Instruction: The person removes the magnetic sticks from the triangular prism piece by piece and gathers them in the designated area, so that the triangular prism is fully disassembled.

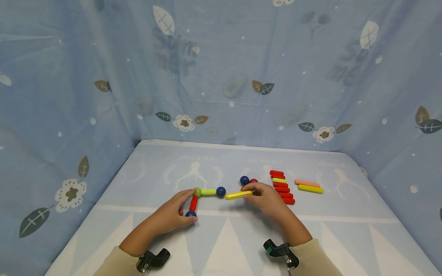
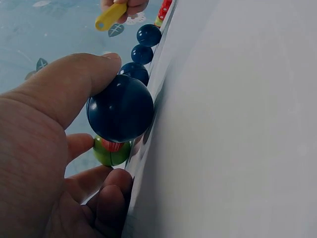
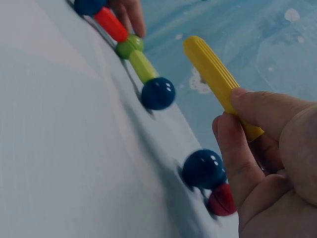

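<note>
My right hand (image 1: 267,199) pinches one end of a yellow toy rod (image 1: 238,195) between thumb and fingers; the rod points left, held apart from everything else. My left hand (image 1: 174,214) holds an L-shaped ball-and-rod piece, its thumb on the near blue ball (image 2: 121,109) and a finger at the green ball (image 1: 197,192). A red rod (image 1: 193,203) links those two balls. From the green ball a lime rod (image 1: 208,192) runs right to another blue ball (image 1: 221,191), close to the yellow rod's free tip.
Beyond my right hand sit a loose blue ball (image 1: 244,180) and a dark red ball (image 1: 253,181). To the right lies a column of red rods (image 1: 281,189) with a lime rod (image 1: 279,180) among them. Farther right are an orange rod (image 1: 307,183) and another yellow rod (image 1: 310,188).
</note>
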Tool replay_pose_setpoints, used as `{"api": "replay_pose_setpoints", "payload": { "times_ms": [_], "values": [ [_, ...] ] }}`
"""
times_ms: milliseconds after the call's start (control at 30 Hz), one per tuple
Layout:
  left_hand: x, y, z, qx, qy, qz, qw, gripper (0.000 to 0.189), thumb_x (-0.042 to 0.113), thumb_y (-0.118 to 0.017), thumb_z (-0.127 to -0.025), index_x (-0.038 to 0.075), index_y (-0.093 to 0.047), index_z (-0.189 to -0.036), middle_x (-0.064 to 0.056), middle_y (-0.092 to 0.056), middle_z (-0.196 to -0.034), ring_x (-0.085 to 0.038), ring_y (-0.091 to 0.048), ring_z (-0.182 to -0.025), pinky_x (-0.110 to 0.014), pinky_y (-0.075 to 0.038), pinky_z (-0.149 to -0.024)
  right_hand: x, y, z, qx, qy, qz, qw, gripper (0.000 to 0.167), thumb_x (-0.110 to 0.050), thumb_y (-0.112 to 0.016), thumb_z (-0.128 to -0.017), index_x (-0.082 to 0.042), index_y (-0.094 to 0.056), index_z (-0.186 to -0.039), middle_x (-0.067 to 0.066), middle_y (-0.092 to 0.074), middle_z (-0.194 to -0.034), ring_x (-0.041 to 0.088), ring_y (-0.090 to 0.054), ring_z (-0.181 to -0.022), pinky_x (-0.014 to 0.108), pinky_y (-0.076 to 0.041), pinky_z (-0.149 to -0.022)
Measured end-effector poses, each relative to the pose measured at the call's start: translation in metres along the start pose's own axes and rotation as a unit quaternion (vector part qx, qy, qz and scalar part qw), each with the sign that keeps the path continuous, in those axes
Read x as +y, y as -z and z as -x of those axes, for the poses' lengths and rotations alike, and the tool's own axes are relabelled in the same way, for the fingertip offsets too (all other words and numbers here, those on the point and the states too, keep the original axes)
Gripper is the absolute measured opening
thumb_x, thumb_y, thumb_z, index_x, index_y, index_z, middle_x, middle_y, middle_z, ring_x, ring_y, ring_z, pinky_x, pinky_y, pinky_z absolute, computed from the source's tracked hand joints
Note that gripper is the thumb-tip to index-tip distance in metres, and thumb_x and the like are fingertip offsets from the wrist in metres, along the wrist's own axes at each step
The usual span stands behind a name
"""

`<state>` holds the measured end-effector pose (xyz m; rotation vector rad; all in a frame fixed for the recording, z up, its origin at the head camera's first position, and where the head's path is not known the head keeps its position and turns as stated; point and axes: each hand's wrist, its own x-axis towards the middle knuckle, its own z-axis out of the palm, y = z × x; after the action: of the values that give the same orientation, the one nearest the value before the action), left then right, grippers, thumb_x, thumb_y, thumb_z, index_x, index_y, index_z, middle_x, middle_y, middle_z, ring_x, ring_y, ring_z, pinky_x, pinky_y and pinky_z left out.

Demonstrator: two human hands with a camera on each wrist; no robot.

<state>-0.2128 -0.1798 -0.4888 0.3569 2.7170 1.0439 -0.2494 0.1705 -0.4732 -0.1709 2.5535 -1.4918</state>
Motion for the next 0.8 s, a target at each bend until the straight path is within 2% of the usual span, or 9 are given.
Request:
{"api": "replay_pose_setpoints", "payload": {
  "times_ms": [200, 300, 333, 567, 667, 800],
  "values": [
    [0.001, 0.0, 0.0, -0.004, 0.0, 0.001, 1.0, 0.092, 0.044, -0.087, -0.085, 0.035, -0.037, -0.162, 0.004, -0.041, -0.161, -0.01, -0.051, -0.074, -0.026, -0.043, -0.065, 0.009, 0.026, 0.005, 0.038, -0.037, -0.013, 0.9985, 0.023, -0.025, -0.079, -0.095, -0.03, -0.077, -0.118, 0.001, -0.069, -0.127, 0.024, -0.063, -0.112, 0.031, -0.055, -0.088],
    [0.002, 0.001, 0.0, -0.003, 0.0, 0.0, 1.0, 0.092, 0.044, -0.087, -0.085, 0.035, -0.037, -0.162, 0.004, -0.041, -0.161, -0.01, -0.052, -0.074, -0.026, -0.043, -0.065, 0.015, 0.041, 0.007, 0.051, -0.04, -0.019, 0.9977, 0.027, -0.029, -0.077, -0.097, -0.028, -0.076, -0.124, 0.004, -0.067, -0.131, 0.025, -0.062, -0.115, 0.032, -0.053, -0.092],
    [0.002, 0.001, 0.0, -0.003, -0.001, 0.0, 1.0, 0.092, 0.044, -0.087, -0.085, 0.035, -0.037, -0.162, 0.004, -0.041, -0.161, -0.01, -0.052, -0.074, -0.026, -0.043, -0.065, 0.016, 0.046, 0.007, 0.054, -0.04, -0.021, 0.9975, 0.029, -0.03, -0.077, -0.097, -0.026, -0.075, -0.126, 0.006, -0.066, -0.128, 0.026, -0.06, -0.112, 0.031, -0.052, -0.089],
    [0.003, 0.002, 0.0, -0.001, 0.001, -0.001, 1.0, 0.091, 0.042, -0.087, -0.085, 0.035, -0.038, -0.162, 0.005, -0.041, -0.161, -0.01, -0.052, -0.073, -0.025, -0.044, -0.065, 0.03, 0.076, 0.015, 0.063, -0.073, -0.035, 0.9947, 0.051, -0.046, -0.073, -0.098, -0.024, -0.064, -0.143, 0.006, -0.059, -0.143, 0.027, -0.051, -0.131, 0.038, -0.049, -0.105],
    [0.002, 0.002, 0.001, -0.002, 0.0, 0.002, 1.0, 0.092, 0.042, -0.087, -0.085, 0.034, -0.038, -0.162, 0.004, -0.042, -0.16, -0.01, -0.052, -0.073, -0.025, -0.043, -0.064, 0.038, 0.089, 0.018, 0.07, -0.083, -0.041, 0.9933, 0.052, -0.046, -0.07, -0.1, -0.023, -0.06, -0.145, 0.006, -0.062, -0.142, 0.025, -0.053, -0.131, 0.032, -0.05, -0.101],
    [0.002, 0.002, 0.001, -0.005, -0.001, 0.007, 1.0, 0.092, 0.042, -0.087, -0.086, 0.033, -0.038, -0.163, 0.004, -0.041, -0.161, -0.01, -0.052, -0.073, -0.025, -0.043, -0.064, 0.049, 0.104, 0.021, 0.096, -0.09, -0.038, 0.9905, 0.051, -0.043, -0.066, -0.103, -0.021, -0.058, -0.148, 0.008, -0.055, -0.149, 0.027, -0.052, -0.133, 0.024, -0.051, -0.097]
  ]
}}
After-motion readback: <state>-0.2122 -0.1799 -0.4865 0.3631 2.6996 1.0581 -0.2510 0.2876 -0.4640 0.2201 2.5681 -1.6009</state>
